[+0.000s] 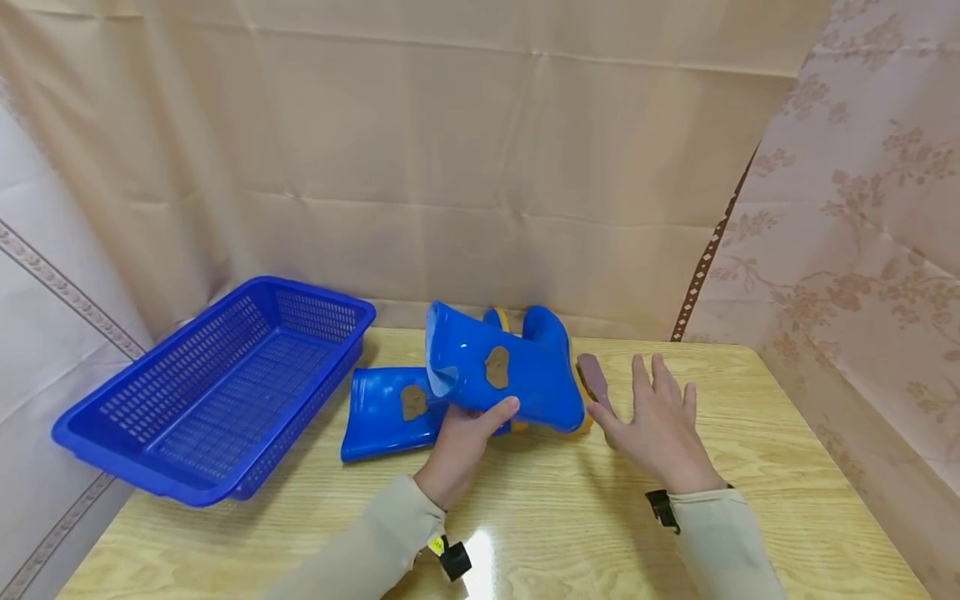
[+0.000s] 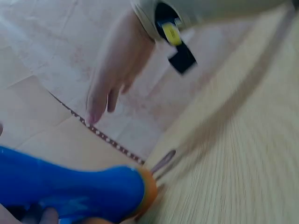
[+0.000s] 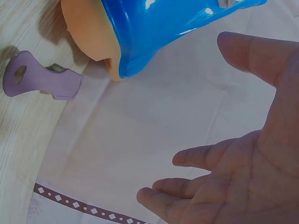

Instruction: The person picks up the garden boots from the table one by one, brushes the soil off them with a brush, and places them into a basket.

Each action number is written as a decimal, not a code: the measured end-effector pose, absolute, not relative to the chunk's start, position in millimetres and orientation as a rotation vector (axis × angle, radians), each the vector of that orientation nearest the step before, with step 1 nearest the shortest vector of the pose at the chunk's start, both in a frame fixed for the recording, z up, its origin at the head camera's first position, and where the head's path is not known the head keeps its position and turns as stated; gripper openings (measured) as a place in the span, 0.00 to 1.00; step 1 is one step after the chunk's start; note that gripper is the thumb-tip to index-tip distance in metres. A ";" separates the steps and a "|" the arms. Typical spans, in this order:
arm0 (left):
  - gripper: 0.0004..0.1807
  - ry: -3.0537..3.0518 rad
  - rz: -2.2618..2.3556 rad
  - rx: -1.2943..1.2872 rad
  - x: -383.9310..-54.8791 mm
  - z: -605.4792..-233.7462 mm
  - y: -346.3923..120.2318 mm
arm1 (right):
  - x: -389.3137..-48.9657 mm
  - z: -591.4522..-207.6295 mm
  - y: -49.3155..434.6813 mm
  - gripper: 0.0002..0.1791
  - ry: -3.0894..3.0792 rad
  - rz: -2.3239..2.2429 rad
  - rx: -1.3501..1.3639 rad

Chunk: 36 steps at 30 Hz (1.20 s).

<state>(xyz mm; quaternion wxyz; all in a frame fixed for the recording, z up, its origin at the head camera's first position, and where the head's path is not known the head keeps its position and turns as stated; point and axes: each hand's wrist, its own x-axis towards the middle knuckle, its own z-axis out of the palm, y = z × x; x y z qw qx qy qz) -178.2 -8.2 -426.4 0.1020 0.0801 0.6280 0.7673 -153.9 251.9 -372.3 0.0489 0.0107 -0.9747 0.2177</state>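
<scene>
My left hand (image 1: 461,446) grips the shaft of a blue rain boot (image 1: 543,379) with a brown patch and an orange-yellow sole, the thumb on the near side. The boot is tilted and held over a second blue rain boot (image 1: 382,412) lying on its side. My right hand (image 1: 663,437) is spread with nothing in it, to the right of the held boot's sole. A purple brush (image 3: 44,79) with a hole in its handle lies on the table near that sole; its bristle side is mostly hidden.
A blue plastic basket (image 1: 217,487) with perforated sides stands at the left of the wooden table (image 1: 772,467). A beige curtain (image 1: 465,150) hangs behind the table, and a flowered cloth (image 1: 870,275) hangs on the right.
</scene>
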 end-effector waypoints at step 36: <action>0.39 1.408 2.486 0.154 -273.7 -329.6 -34.2 | -160.9 -377.1 260.2 0.58 -3.017 0.672 0.035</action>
